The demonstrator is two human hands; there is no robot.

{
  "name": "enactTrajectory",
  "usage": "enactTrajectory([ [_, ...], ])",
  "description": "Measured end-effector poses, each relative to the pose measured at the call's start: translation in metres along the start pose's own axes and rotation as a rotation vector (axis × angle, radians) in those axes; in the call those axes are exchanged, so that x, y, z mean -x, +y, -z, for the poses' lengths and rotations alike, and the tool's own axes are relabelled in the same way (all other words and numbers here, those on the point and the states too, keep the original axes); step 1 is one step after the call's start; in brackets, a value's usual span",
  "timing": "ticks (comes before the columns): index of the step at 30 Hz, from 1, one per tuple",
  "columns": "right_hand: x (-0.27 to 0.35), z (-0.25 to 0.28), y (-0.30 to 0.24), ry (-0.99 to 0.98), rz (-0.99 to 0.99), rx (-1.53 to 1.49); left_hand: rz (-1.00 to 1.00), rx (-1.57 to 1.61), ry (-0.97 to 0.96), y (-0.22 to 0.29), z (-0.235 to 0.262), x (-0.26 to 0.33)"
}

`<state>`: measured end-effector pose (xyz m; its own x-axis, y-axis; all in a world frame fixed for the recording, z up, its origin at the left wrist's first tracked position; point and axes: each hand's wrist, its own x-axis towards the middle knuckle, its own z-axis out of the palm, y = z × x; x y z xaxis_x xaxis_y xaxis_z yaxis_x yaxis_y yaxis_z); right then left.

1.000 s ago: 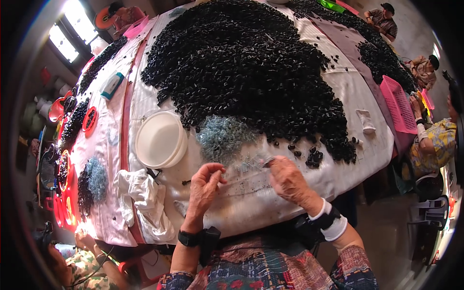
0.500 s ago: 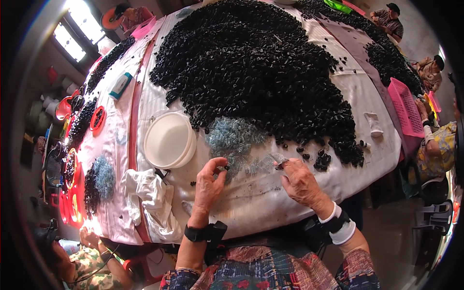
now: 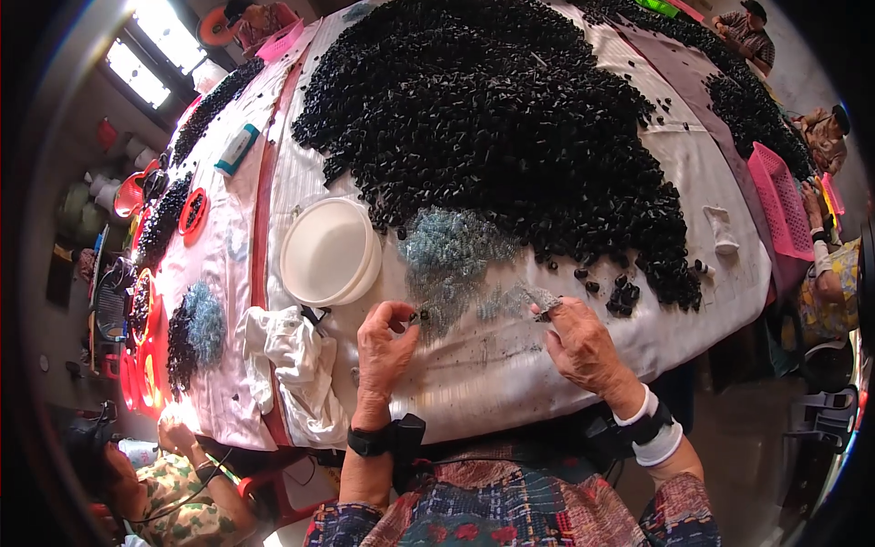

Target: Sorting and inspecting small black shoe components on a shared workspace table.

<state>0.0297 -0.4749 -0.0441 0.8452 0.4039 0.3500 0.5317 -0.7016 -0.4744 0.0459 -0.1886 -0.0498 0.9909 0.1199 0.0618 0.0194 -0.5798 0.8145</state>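
Observation:
My left hand [image 3: 387, 346] is pinched on a small black piece [image 3: 422, 315], just above the near edge of a heap of clear bluish bits [image 3: 451, 251]. Across from it, my right hand [image 3: 588, 348] grips a small grey pointed object [image 3: 544, 299], whose kind I cannot make out; something dark shows at its fingertips. Both hands hover over the white cloth [image 3: 492, 365], which has dark specks on it. Beyond the clear bits spreads a large pile of black pieces [image 3: 492, 128]. A round white tub [image 3: 324, 251] stands left of the bits.
A crumpled white garment [image 3: 296, 365] lies left of my left hand. Farther off are a teal-and-white packet [image 3: 237, 150], a red ring-shaped tray [image 3: 192, 215] and a pink basket [image 3: 782, 202]. Several other people sit around the table; one [image 3: 178, 483] is at the lower left.
My hands have drawn slightly apart, the left one leftward and the right one rightward. Both keep their grips. The whole view has shifted a little.

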Motion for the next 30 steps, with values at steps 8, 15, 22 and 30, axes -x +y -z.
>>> enactTrajectory([
  [8,0.004,0.002,0.004,-0.002,-0.046,-0.008,0.053,0.007,-0.063,0.002,-0.01,-0.006],
  [15,0.014,0.013,0.014,0.062,-0.101,0.018,0.031,-0.059,0.034,0.006,-0.013,-0.002],
  [22,0.017,0.023,0.034,0.237,-0.191,-0.048,-0.098,0.12,-0.132,0.042,-0.027,0.01],
  [30,0.027,0.018,0.038,0.247,-0.301,-0.082,-0.137,0.076,-0.406,0.077,-0.087,0.001],
])
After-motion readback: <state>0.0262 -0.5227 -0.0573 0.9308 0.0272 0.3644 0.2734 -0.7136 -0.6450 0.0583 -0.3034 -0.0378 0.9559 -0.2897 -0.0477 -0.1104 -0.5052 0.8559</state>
